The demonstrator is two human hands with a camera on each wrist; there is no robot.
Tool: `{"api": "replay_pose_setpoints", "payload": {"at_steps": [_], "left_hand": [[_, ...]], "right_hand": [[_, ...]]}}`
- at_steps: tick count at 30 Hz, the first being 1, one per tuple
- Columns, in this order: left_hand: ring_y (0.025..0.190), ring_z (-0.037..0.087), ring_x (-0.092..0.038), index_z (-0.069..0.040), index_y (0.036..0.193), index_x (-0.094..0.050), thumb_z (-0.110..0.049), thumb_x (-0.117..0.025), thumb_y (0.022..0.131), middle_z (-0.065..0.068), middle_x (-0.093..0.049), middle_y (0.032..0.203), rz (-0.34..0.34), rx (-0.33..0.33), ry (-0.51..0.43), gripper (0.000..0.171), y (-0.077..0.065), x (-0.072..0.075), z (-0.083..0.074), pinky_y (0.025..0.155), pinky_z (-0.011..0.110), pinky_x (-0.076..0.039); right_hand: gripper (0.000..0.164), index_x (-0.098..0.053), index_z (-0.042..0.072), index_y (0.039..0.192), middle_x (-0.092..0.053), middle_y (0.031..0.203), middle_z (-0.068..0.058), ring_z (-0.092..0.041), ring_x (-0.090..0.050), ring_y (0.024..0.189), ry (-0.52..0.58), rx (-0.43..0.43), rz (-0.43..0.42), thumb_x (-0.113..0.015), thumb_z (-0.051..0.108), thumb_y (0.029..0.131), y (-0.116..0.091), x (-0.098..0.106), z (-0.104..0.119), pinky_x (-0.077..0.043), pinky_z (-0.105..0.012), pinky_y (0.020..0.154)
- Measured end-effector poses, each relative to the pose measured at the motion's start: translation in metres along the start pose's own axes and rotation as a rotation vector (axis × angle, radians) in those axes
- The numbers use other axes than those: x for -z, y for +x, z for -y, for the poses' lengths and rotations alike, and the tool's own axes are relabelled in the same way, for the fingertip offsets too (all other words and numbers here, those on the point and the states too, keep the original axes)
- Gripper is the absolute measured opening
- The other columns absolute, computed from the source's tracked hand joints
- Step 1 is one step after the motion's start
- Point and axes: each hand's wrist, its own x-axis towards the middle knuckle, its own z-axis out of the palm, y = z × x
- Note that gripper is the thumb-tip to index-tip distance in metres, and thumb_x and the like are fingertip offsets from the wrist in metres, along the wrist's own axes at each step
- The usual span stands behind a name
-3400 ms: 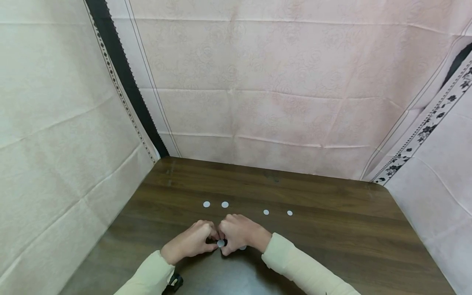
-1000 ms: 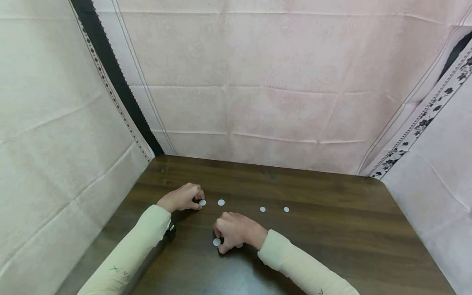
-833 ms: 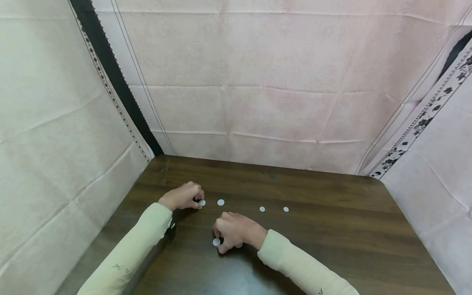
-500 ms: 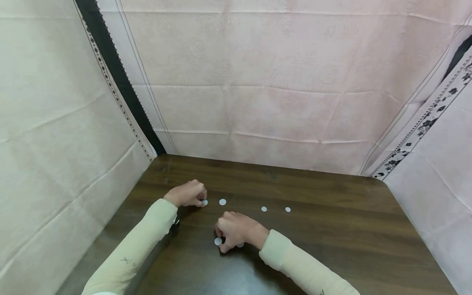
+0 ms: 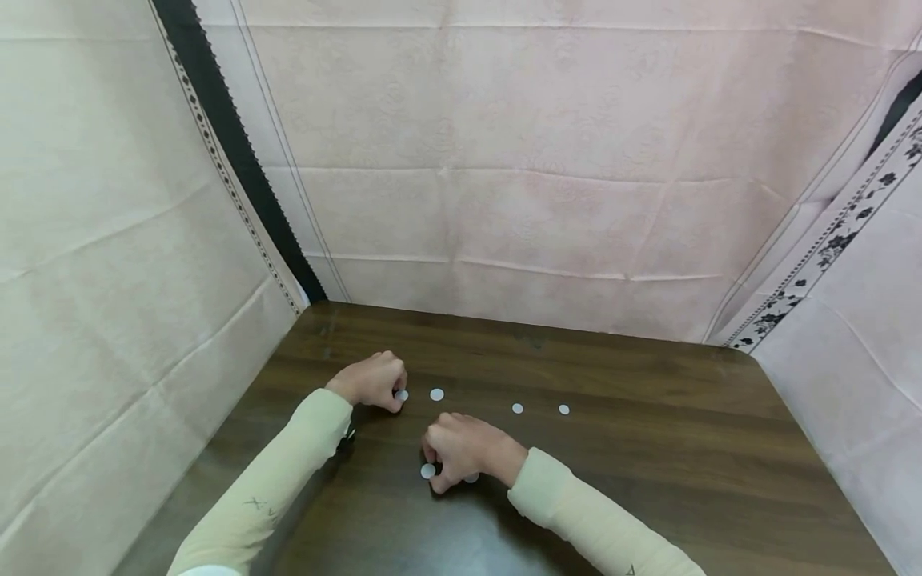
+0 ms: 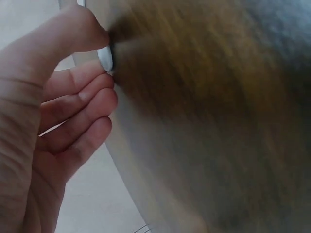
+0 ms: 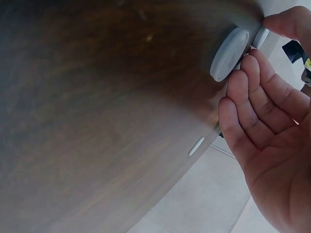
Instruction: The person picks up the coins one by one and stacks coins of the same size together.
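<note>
Several small flat white discs lie on the dark wooden table. My left hand point(image 5: 370, 380) reaches to the far-left white disc point(image 5: 402, 395), thumb and forefinger at its opposite edges; in the left wrist view, this disc point(image 6: 105, 59) shows between thumb tip and forefinger. Nearer to me, my right hand point(image 5: 464, 450) pinches another white disc point(image 5: 428, 471) by its edges, and in the right wrist view that disc point(image 7: 261, 37) is partly hidden by the fingers. One more white disc point(image 7: 229, 53) lies under the right palm, mostly covered in the head view.
A loose white disc point(image 5: 436, 394) lies just right of my left hand. Farther right are two smaller-looking ones, a white disc point(image 5: 518, 409) and an outer white disc point(image 5: 564, 410). Pale cloth hangings point(image 5: 533, 160) border the wooden table point(image 5: 648, 448) at the back and sides.
My left hand has left the near disc beside my right hand and moved forward and left to the far-left disc. Its thumb has shifted slightly there. The right hand stays at its disc.
</note>
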Motion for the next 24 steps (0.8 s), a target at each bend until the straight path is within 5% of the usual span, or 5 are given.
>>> {"api": "replay_pose_setpoints", "payload": {"at_steps": [14, 24], "left_hand": [[0.061, 0.006, -0.053, -0.018, 0.075, -0.070, -0.023, -0.079, 0.082, -0.008, -0.061, 0.072, -0.034, 0.007, 0.027, 0.013, -0.004, 0.000, 0.000, 0.056, 0.024, -0.045], [0.059, 0.005, -0.051, -0.016, 0.075, -0.069, -0.021, -0.078, 0.081, -0.009, -0.060, 0.071, -0.070, -0.007, 0.032, 0.012, -0.025, 0.008, -0.008, 0.055, 0.024, -0.045]], "right_hand": [[0.017, -0.074, 0.022, 0.086, -0.064, 0.077, 0.016, 0.005, -0.055, 0.055, 0.020, -0.007, 0.012, -0.088, 0.030, 0.080, 0.001, -0.002, -0.002, -0.047, -0.014, 0.057], [0.018, -0.074, 0.022, 0.083, -0.064, 0.075, 0.017, 0.007, -0.054, 0.053, 0.000, 0.000, -0.012, -0.089, 0.031, 0.079, 0.000, -0.002, -0.001, -0.046, -0.012, 0.058]]}}
